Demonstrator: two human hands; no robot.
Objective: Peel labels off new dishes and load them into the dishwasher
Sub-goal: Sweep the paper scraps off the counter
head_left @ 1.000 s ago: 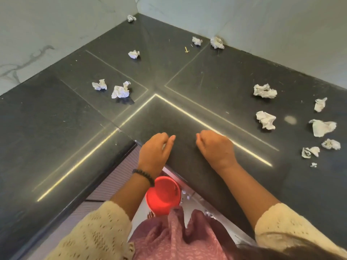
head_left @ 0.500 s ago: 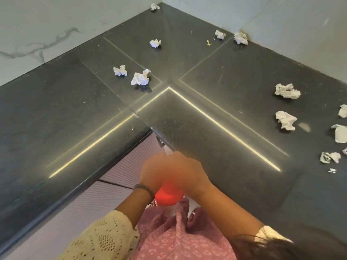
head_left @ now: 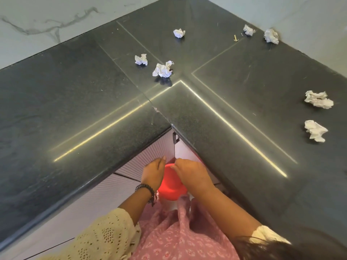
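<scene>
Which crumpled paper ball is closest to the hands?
The big crumpled ball just beyond the counter's inner corner. It lies nearest the hands; its smaller neighbour lies farther back.

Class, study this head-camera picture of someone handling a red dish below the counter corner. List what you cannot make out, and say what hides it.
- Red dish, head view: both hands cover its sides, so any label is unseen.
- Left hand and right hand: fingertips hidden against the dish; grip unclear.
- Dishwasher: not visible; the counter and the person's body block the space below.
</scene>
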